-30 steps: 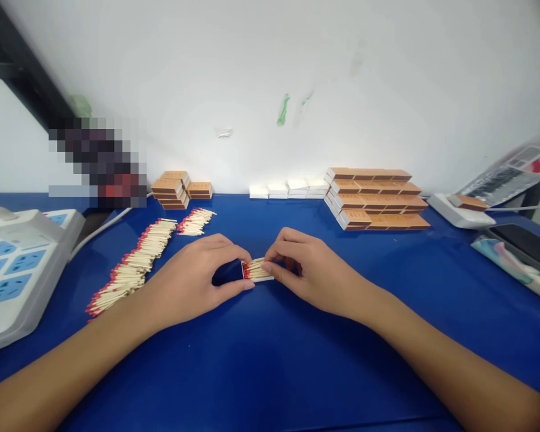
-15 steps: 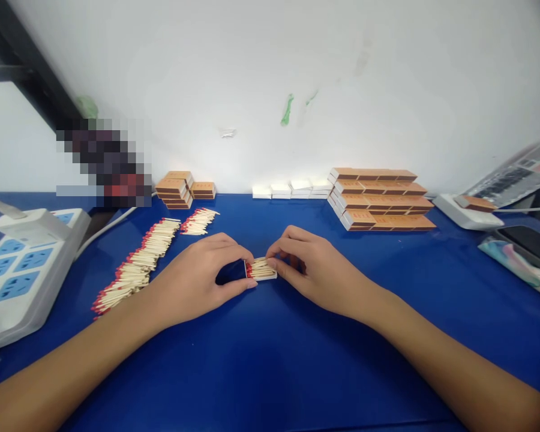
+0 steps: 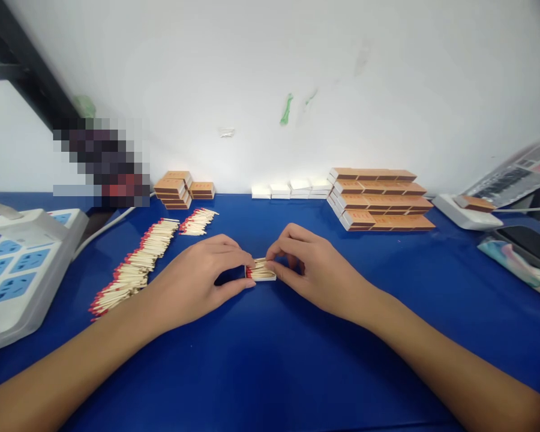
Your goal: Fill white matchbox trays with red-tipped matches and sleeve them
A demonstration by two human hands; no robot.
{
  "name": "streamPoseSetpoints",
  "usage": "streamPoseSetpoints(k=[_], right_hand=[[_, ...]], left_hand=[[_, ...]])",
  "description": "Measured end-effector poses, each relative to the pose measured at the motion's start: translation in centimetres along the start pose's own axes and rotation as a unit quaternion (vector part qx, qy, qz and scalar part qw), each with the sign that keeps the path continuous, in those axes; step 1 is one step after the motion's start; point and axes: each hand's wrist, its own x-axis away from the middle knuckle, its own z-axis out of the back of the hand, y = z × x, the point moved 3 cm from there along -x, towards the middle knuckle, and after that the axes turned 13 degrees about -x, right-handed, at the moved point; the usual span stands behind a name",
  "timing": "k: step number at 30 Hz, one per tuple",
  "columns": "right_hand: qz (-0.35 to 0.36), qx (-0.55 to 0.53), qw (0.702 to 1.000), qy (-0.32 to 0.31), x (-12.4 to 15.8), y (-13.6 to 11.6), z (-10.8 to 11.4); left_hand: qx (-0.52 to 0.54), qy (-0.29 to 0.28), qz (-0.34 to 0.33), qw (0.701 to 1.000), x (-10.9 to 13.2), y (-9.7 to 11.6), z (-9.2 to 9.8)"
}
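Observation:
A small white matchbox tray (image 3: pixel 261 271) filled with red-tipped matches lies on the blue table (image 3: pixel 270 360) between my hands. My left hand (image 3: pixel 198 282) pinches the tray's left end with thumb and fingers. My right hand (image 3: pixel 312 270) grips its right end, fingers curled over it. A long row of loose red-tipped matches (image 3: pixel 135 267) lies to the left of my left hand, with a smaller bunch of matches (image 3: pixel 197 221) behind it.
Stacked orange matchboxes (image 3: pixel 378 199) stand at the back right, a smaller stack of orange matchboxes (image 3: pixel 180 189) at the back left, white empty trays (image 3: pixel 290 189) between them. A white power strip (image 3: pixel 18 270) sits at the left edge, a phone (image 3: pixel 528 243) at the right.
My left fingers have closed in over the tray's left end, covering the dark gap seen earlier. The tray and right hand have barely moved.

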Motion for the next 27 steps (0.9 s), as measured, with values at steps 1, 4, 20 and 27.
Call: streamPoseSetpoints(k=[1,4,20,27], right_hand=[[0.001,-0.002,1.000,-0.003,0.02,-0.04,-0.03],[0.004,-0.004,1.000,-0.011,0.06,-0.12,-0.09],[0.008,-0.010,1.000,-0.029,0.09,-0.11,0.04],[0.040,-0.020,0.998,-0.047,0.29,-0.90,0.34]], left_hand=[[-0.002,0.003,-0.001,1.000,0.01,0.02,0.01],[0.000,0.014,-0.017,1.000,-0.01,0.21,0.13],[0.014,-0.008,-0.023,1.000,-0.23,0.45,0.14],[0.013,0.011,-0.037,0.999,-0.07,0.63,0.29]])
